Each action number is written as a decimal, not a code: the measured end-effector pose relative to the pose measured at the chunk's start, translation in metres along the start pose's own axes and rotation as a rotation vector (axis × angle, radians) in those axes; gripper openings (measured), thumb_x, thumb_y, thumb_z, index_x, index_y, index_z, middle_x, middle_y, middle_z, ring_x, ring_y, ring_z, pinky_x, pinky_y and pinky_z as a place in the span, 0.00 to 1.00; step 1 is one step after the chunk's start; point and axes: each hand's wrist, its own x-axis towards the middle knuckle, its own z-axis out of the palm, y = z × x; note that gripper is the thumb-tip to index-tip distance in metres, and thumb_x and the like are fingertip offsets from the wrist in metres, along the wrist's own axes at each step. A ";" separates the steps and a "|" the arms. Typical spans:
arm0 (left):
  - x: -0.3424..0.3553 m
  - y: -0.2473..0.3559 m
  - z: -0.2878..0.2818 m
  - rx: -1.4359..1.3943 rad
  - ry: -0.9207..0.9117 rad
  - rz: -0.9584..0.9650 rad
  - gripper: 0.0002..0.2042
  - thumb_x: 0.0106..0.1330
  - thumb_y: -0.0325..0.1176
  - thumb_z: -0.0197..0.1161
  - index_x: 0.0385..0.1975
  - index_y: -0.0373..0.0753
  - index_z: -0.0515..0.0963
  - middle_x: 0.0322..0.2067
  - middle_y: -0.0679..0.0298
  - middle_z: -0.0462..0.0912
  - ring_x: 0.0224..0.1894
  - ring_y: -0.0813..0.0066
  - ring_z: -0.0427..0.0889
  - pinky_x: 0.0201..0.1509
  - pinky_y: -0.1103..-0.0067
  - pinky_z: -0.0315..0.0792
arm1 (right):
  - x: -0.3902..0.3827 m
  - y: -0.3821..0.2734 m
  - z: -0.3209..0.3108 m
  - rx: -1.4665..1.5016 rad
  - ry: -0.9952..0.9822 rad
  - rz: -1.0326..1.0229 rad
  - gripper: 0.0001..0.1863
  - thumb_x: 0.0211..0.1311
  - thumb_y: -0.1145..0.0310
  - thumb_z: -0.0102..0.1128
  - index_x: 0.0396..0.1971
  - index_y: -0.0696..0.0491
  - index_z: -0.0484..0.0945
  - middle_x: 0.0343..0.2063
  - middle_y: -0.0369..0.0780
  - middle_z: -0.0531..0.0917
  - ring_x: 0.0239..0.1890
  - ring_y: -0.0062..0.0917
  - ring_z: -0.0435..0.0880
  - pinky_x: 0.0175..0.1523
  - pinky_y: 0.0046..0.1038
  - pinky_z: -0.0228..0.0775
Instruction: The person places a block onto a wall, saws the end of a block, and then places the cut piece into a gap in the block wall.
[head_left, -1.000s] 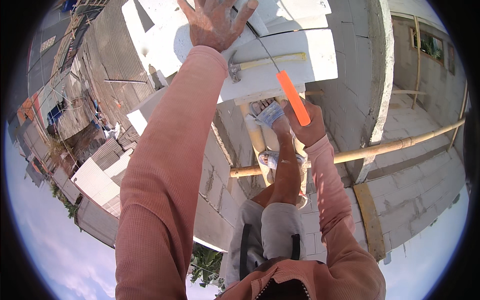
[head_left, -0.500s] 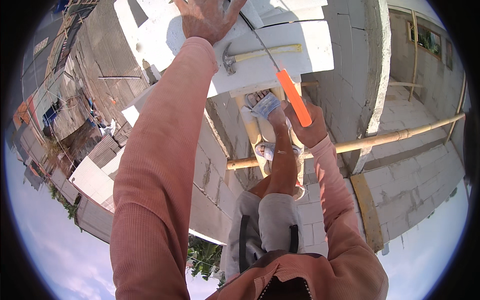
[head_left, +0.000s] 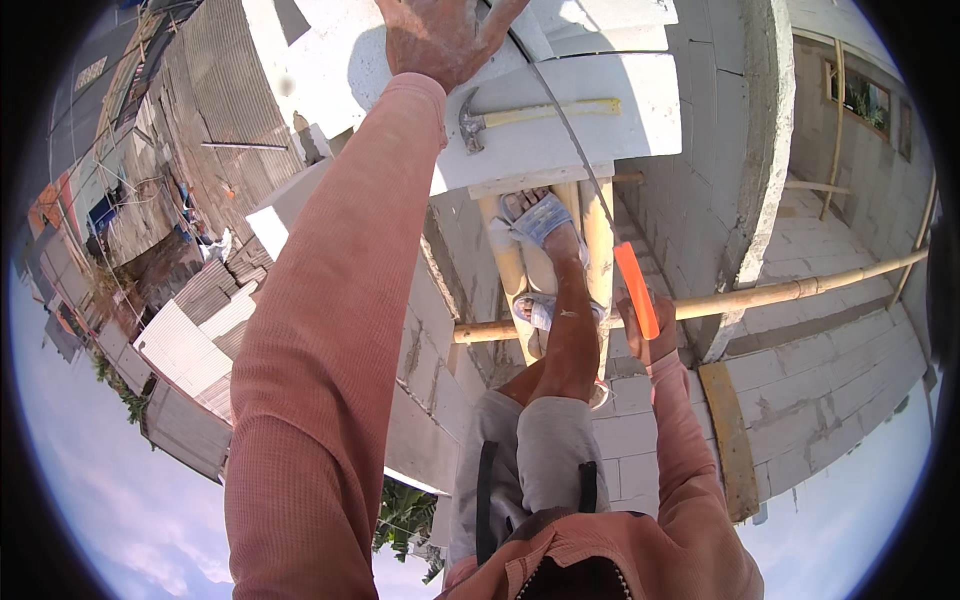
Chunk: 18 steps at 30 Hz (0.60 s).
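Observation:
At the top, my left hand lies spread with its palm down on a white block, its fingertips cut off by the picture's upper edge. My right hand is closed round the orange handle of a hand saw. Its long thin blade runs up and left, across the pale slab, to the block beside my left hand. A claw hammer with a yellow handle rests on that slab, just below my left hand and left of the blade.
My sandalled feet stand on bamboo poles below the slab. A horizontal bamboo pole crosses to the right, past a grey concrete column. Block walls stand at right. Corrugated roofs lie far below at left.
My right hand has drawn the saw down and toward me, slightly right, so more blade shows. My left hand stays pressed on the block. The whole view has shifted slightly.

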 end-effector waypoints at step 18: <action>-0.005 0.017 -0.016 0.039 0.181 -0.018 0.16 0.65 0.38 0.63 0.54 0.52 0.82 0.55 0.51 0.78 0.63 0.47 0.73 0.73 0.49 0.59 | 0.104 -0.012 0.022 0.165 -0.171 0.050 0.16 0.71 0.63 0.62 0.27 0.59 0.74 0.17 0.31 0.70 0.21 0.16 0.62 0.25 0.28 0.59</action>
